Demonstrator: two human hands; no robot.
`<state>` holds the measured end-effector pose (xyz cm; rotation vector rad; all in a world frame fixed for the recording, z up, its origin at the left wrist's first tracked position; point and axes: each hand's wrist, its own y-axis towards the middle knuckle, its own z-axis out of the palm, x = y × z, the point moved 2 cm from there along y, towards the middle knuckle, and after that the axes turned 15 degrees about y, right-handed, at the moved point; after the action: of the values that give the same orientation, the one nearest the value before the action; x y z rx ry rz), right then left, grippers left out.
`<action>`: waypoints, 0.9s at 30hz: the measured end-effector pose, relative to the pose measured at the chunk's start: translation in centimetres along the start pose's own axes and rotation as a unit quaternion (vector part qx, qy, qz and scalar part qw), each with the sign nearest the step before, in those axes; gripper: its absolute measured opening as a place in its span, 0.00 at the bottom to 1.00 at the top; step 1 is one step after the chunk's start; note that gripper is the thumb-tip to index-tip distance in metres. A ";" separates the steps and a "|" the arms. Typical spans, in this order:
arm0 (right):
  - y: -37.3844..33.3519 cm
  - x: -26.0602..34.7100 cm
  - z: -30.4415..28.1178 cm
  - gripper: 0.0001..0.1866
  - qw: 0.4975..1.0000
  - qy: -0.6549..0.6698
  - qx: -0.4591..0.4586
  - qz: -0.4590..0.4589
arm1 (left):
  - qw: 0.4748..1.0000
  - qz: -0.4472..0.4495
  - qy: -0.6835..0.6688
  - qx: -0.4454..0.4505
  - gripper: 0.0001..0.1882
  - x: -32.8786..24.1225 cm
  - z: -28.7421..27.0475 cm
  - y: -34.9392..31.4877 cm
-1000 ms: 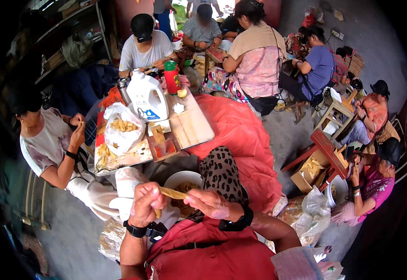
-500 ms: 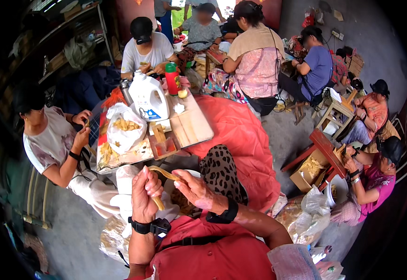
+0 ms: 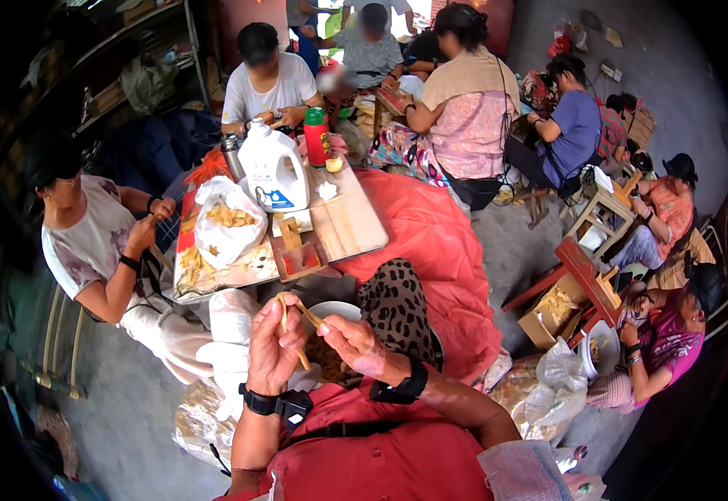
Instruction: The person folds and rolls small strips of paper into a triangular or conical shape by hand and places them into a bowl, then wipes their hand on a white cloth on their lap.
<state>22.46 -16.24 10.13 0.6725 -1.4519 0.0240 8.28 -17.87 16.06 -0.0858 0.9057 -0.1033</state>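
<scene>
In front of my red shirt, both hands work on a thin tan strip (image 3: pixel 308 315) of a material I cannot make out. My left hand (image 3: pixel 273 344) is closed, pinching the strip near its bend, and one end hangs below the fingers. The fingers of my right hand (image 3: pixel 354 344) are closed on the strip's other side. Beneath my hands, partly hidden by them, a white bucket (image 3: pixel 339 308) holds tan pieces (image 3: pixel 329 361).
Ahead stands a low table (image 3: pixel 349 221) with a white jug (image 3: pixel 272 171), a red bottle (image 3: pixel 317 138) and a plastic bag (image 3: pixel 228 224) of tan pieces. Red cloth (image 3: pixel 439 250) spreads at the right. Several co-workers sit around, one close at left (image 3: pixel 88 242).
My hands have drawn closer together, and the strip now bends more sharply between them. The co-worker at the left has lowered their hands a little.
</scene>
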 end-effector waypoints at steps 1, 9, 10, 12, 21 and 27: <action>-0.1 0.4 -0.1 0.08 1.000 0.001 -0.007 -0.008 | 1.000 0.002 0.000 -0.001 0.15 0.2 -1.0 0.3; 0.0 1.6 0.6 0.08 0.999 -0.011 0.028 -0.045 | 0.979 0.013 -0.186 0.088 0.16 0.1 -3.5 0.4; 0.0 1.4 0.5 0.08 0.999 -0.010 0.035 -0.019 | 0.985 0.024 -0.157 0.073 0.15 0.2 -3.2 0.1; -0.2 1.1 0.2 0.08 1.000 -0.002 0.015 0.004 | 0.990 0.056 -0.053 0.119 0.13 0.8 -2.3 0.1; -1.7 -1.8 -1.5 0.09 0.999 0.032 -0.010 0.042 | 0.869 0.136 0.454 0.144 0.15 4.3 -2.0 1.0; -2.1 -1.4 -1.5 0.11 0.997 0.014 -0.020 0.073 | 0.703 0.235 0.657 0.140 0.12 3.8 -2.2 1.0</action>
<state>24.46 -16.78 8.04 0.5312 -1.4695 0.1178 8.90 -17.45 11.67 0.5975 2.3165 0.2257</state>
